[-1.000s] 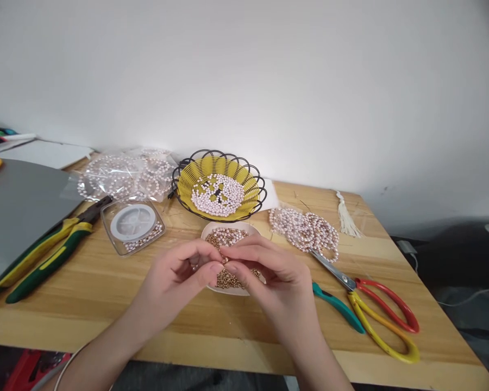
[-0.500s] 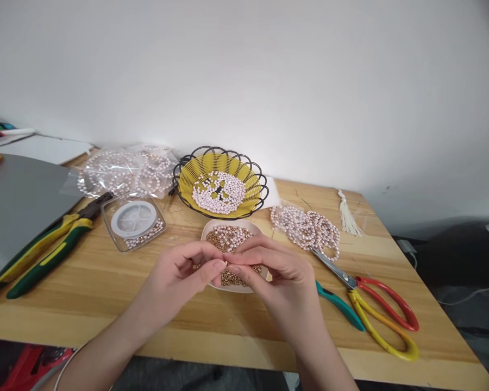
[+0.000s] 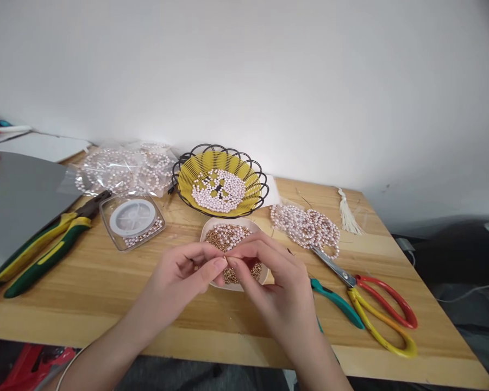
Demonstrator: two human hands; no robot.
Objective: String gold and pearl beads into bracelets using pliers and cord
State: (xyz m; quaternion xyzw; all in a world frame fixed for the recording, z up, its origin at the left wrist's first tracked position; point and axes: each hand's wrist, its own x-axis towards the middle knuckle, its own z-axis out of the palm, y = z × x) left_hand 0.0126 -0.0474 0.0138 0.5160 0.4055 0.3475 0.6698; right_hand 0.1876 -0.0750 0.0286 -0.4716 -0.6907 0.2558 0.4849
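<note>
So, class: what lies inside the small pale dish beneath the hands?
The pale dish holds small gold-coloured beads. The left hand and right hand cover its near part, so that part cannot be seen.

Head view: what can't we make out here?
- What the left hand and right hand pinch: too small, covered by the fingertips.
- Near part of the dish of gold beads: hidden behind both hands.
- Any thread between the hands: too fine to see.
- Teal-handled tool: its head is behind the right hand.
- Grey sheet: cut off by the left edge.
</note>
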